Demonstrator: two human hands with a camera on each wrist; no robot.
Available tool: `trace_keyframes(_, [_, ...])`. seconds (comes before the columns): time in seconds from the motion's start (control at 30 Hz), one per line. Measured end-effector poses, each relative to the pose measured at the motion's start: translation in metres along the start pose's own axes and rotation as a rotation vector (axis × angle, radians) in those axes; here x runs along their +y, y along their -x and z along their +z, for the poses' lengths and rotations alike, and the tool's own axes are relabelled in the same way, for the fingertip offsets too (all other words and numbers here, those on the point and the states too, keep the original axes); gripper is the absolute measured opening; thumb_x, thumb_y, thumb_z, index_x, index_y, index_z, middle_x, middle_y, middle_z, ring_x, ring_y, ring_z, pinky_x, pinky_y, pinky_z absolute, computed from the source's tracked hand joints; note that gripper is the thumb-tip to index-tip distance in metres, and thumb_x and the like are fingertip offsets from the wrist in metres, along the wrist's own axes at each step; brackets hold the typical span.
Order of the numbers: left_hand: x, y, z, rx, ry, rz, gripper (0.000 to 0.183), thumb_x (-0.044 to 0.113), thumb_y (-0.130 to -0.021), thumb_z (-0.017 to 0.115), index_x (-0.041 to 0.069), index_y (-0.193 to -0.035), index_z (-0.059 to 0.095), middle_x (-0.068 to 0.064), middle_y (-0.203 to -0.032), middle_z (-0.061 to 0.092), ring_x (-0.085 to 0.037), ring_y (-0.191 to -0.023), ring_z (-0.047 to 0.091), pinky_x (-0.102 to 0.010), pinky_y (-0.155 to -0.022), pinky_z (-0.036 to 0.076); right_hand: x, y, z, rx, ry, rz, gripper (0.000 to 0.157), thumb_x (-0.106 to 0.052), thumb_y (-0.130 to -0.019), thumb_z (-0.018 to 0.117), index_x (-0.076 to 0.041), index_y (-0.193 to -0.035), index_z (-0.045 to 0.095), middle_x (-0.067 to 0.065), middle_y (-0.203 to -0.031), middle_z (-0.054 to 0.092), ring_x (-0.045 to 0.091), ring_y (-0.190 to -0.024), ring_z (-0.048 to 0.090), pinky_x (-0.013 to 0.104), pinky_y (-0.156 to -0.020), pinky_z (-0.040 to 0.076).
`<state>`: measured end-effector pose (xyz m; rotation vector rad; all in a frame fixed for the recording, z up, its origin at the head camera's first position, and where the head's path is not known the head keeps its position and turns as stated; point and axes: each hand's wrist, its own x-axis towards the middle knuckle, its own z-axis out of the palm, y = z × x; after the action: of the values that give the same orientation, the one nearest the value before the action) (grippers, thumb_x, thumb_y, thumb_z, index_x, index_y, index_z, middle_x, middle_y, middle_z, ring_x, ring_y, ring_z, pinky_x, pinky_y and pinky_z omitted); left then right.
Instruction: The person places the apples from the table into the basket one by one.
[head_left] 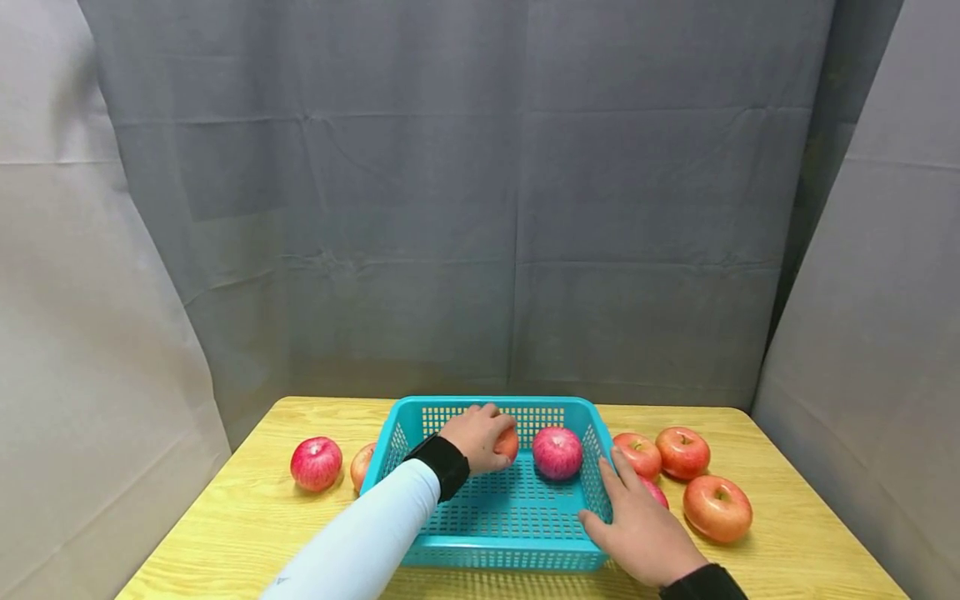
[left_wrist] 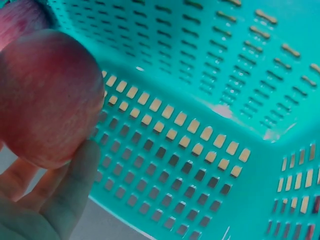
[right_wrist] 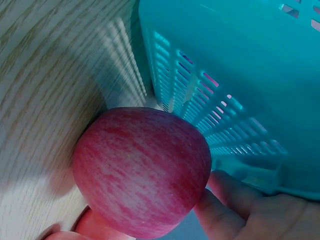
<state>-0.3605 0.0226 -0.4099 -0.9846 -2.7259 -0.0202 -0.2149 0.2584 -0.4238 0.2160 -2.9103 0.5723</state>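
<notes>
One seemingly wooden table [head_left: 232,521] fronts grey drapes [head_left: 450,208], left grip [head_left: 477,438] pinching an apple [head_left: 507,446], right grip [head_left: 643,527] spread.

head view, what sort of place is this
Probably a makeshift filming booth: creased grey fabric sheets screen a yellow wood-grain table bearing a turquoise perforated plastic basket.

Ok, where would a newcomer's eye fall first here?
Probably on the turquoise basket, midway across the wooden table. Inside it, the left hand holds a reddish apple in its fingers, near a bright pink apple. Next come three orange-red apples right of the basket.
</notes>
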Motion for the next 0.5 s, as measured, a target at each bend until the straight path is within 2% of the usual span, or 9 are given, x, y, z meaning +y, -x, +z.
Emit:
trace_keyframes(0.23, [-0.002, -0.001, 0.007, 0.009, -0.007, 0.003, 0.052, 0.044, -0.078, 0.072, 0.026, -0.125, 0.059, 0.000, -0.110, 0.056, -0.017, -0.090, 0.048, -0.030, -0.059, 0.049, 0.000, 0.000, 0.000, -0.008, 0.005, 0.013, 0.090, -0.064, -0.085, 0.054, 0.000, -0.145, 0.032, 0.021, -0.153, 0.016, 0.037, -0.128, 0.034, 0.058, -0.088, 0.046])
trace_keyframes(0.5, [-0.007, -0.002, 0.015, -0.030, 0.035, 0.002, 0.051, 0.043, -0.079, 0.072, 0.025, -0.125, 0.058, -0.001, -0.114, 0.057, -0.019, -0.097, 0.049, -0.031, -0.069, 0.051, 0.000, 0.000, 0.001, -0.003, 0.009, 0.016, 0.089, -0.064, -0.085, 0.053, -0.001, -0.145, 0.032, 0.020, -0.153, 0.016, 0.036, -0.127, 0.034, 0.058, -0.088, 0.046])
